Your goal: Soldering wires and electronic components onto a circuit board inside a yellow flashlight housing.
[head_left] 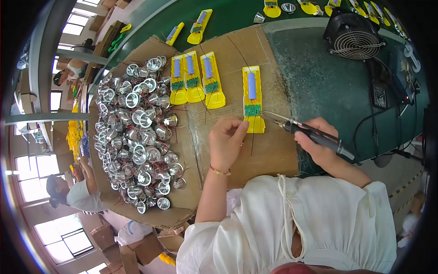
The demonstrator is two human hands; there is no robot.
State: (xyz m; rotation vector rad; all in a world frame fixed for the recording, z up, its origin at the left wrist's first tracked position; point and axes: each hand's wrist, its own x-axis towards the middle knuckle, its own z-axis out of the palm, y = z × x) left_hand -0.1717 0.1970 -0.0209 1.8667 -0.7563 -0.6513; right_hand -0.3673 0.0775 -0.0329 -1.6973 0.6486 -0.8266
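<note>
In front of me a yellow plastic housing [256, 126] lies on the cardboard, holding a lilac battery cell [252, 86] and a green circuit board [252, 110]. Thin dark wires stick out from both ends. My left hand [226, 139] is closed in a pinch at the housing's lower left edge; what lies between its fingertips is too small to make out. My right hand [320, 141] grips a soldering iron [315, 135] by its black handle. Its tip and a thin pale tube alongside point left toward the board. Whether the tip touches it, I cannot tell.
Heaped silver reflector cups [139, 116] with red wires cover the cardboard sheet [223, 162] on the left. Several similar yellow housings [194, 89] lie beyond. A black fan [356, 41] and a soldering station [404, 73] with cables stand right. Other people [77, 192] work at far left.
</note>
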